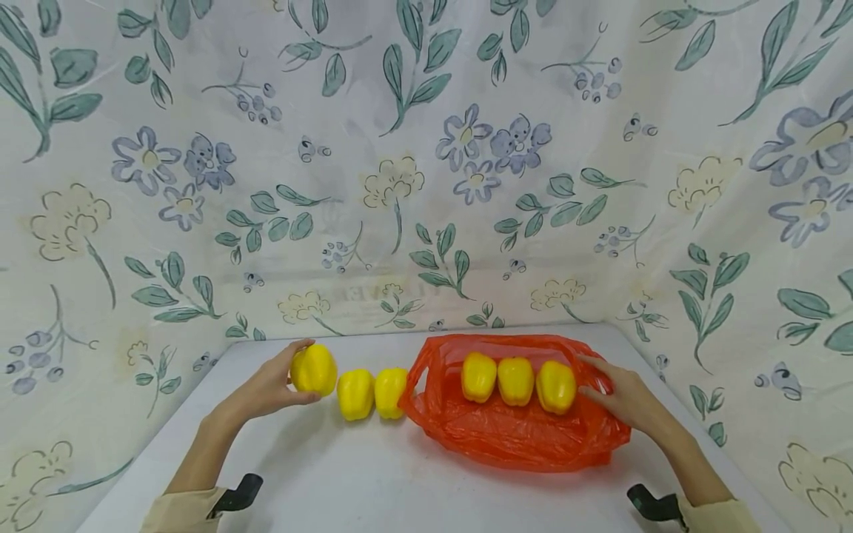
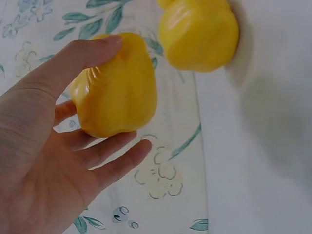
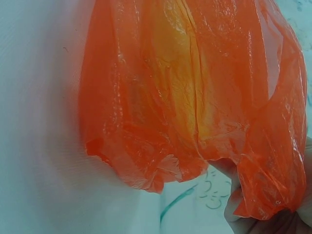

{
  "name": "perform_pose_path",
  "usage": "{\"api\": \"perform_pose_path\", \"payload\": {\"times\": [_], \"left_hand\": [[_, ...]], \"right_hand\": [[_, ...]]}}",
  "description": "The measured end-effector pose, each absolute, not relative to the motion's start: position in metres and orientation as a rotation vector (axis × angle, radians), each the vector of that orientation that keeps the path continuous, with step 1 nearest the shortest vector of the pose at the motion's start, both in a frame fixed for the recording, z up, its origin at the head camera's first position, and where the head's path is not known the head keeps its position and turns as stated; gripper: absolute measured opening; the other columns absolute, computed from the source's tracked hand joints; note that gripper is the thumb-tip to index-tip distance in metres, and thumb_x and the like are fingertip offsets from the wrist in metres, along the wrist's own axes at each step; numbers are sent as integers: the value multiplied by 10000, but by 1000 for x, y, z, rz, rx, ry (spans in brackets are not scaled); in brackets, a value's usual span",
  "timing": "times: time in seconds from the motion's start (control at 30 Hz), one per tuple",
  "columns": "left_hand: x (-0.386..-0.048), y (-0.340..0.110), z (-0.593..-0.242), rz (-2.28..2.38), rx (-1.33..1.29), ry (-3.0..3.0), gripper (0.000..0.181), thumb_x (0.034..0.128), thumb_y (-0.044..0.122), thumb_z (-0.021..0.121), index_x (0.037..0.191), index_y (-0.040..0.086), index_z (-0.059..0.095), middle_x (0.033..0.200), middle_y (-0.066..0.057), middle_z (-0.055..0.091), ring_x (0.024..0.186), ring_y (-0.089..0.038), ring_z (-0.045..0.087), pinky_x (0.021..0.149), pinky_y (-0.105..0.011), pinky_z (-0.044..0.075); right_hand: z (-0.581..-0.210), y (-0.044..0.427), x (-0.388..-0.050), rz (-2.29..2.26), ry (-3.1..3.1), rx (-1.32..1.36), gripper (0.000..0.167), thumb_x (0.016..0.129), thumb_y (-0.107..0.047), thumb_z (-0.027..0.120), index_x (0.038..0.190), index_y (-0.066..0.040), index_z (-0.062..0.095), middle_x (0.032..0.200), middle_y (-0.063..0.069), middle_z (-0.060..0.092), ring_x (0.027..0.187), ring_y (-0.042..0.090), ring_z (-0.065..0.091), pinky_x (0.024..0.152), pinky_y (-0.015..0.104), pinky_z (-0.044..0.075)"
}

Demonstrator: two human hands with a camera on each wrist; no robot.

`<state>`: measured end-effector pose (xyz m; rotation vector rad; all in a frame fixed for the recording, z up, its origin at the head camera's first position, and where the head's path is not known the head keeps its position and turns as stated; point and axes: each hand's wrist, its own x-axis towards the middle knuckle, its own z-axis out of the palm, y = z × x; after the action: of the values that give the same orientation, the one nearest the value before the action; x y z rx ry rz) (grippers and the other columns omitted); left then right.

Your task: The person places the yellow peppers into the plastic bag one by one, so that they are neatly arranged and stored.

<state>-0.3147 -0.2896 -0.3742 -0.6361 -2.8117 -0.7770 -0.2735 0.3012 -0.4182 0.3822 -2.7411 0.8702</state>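
My left hand holds a yellow bell pepper up at the left, thumb on one side and fingers on the other. In the left wrist view that pepper sits between thumb and fingertips. Two more yellow peppers stand side by side on the table, just right of it. A red plastic bag lies spread with its mouth open, and three yellow peppers sit in a row inside. At the bag's right edge, my right hand grips the thin plastic; folds partly hide its fingers in the right wrist view.
The white table runs back to a cloth printed with leaves and flowers, which also hangs along both sides. The bag's left handle touches or overlaps the nearer standing pepper. Dark wrist mounts stick out from both sleeves.
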Motion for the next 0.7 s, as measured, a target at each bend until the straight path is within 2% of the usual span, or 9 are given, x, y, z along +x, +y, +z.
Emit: {"api": "perform_pose_path", "payload": {"times": [0.13, 0.37, 0.53, 0.7], "left_hand": [[-312, -283, -367, -811, -687, -2804, 965, 731, 324, 863, 1485, 78, 314, 1459, -188, 451, 1212, -343, 535, 916, -530, 549], [-302, -268, -355, -823, -782, -2766, 953, 722, 291, 872, 1485, 109, 330, 1463, -137, 460, 1189, -292, 549, 898, -489, 567], [-299, -256, -346, -813, -820, -2744, 955, 713, 282, 877, 1484, 116, 339, 1453, -108, 478, 1169, -255, 561, 899, -477, 569], [-298, -246, -341, -834, -860, -2727, 949, 713, 290, 877, 1483, 134, 345, 1447, -90, 486, 1160, -236, 562, 894, -459, 574]], "right_hand": [[-419, 302, -274, 869, -2737, 386, 603, 888, -199, 714, 1425, -66, 474, 1362, 309, 533, 1138, 486, 588, 750, 430, 612], [-419, 301, -272, 877, -2726, 398, 600, 890, -197, 713, 1423, -62, 475, 1364, 304, 535, 1156, 493, 577, 768, 446, 607], [-418, 302, -272, 874, -2729, 398, 600, 892, -186, 710, 1429, -65, 471, 1372, 302, 529, 1143, 477, 592, 747, 403, 612], [-417, 302, -271, 907, -2751, 383, 607, 898, -193, 702, 1440, -67, 458, 1372, 318, 519, 1059, 419, 643, 691, 335, 614]]}}
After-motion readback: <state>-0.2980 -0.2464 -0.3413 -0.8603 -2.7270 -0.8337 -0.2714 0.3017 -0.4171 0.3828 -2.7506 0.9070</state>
